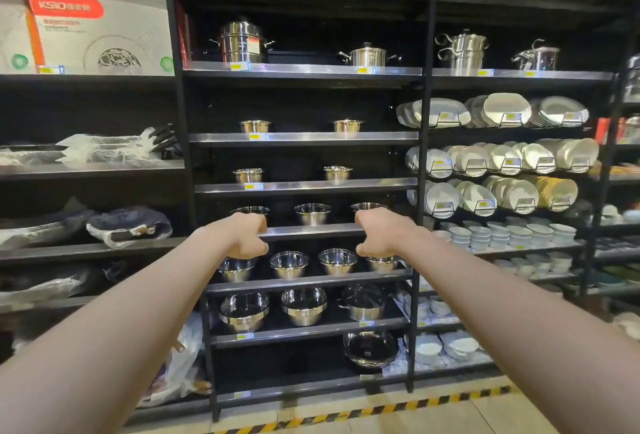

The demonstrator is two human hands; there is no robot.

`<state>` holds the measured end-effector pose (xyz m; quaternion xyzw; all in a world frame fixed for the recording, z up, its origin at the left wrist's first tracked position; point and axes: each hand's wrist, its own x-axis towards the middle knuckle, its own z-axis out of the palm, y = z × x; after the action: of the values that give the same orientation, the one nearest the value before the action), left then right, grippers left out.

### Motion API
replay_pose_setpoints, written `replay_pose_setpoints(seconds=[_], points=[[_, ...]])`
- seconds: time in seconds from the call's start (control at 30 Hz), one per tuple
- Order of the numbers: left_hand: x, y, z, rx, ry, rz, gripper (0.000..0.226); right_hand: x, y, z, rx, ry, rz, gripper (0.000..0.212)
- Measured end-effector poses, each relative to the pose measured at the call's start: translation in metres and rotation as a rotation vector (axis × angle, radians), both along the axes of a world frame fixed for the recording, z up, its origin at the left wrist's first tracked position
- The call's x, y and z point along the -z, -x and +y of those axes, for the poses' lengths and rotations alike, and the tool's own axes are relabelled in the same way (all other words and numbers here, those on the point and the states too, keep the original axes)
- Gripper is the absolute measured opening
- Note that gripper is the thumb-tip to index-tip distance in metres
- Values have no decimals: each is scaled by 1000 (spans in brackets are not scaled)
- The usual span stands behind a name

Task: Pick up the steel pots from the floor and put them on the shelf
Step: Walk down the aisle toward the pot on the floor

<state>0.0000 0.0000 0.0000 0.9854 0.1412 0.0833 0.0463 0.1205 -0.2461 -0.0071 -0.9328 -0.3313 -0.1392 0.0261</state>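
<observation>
A black shelf unit [304, 185] with steel boards stands in front of me, holding steel pots and bowls on several levels. Both arms reach out to its fourth board [311, 232]. My left hand [242, 236] is curled into a loose fist in front of that board's edge, partly covering a steel pot [250, 210] behind it. My right hand [381, 232] is curled the same way, in front of another steel pot [367, 206]. Between them stands a third steel pot [312, 213]. I see nothing inside either hand. No pot shows on the floor.
Lidded pots [367, 55] stand on the top board. Plates [502, 159] and white bowls [509, 236] fill the racks on the right. Bagged pans [128, 225] and a carton [100, 31] are on the left. Yellow-black tape [381, 409] marks the floor at the shelf's foot.
</observation>
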Motion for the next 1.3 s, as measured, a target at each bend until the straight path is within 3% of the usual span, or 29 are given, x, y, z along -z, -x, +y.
replay_pose_setpoints(seconds=[0.23, 0.37, 0.53, 0.83, 1.3], points=[[16, -43, -3, 137, 63, -2, 44, 16, -12, -9, 64, -103, 81, 50], [22, -79, -29, 293, 125, -8, 37, 28, -26, -25, 54, -193, 100, 58], [19, -141, -82, 436, 105, -26, 35, 39, -69, -64, 58, -200, 78, 53], [12, -284, -214, 619, 61, -24, 36, 37, -175, -177, 142, -178, 34, 46], [57, -519, -397, 1027, -48, 123, 36, 65, -318, -369, 563, -75, 78, 49]])
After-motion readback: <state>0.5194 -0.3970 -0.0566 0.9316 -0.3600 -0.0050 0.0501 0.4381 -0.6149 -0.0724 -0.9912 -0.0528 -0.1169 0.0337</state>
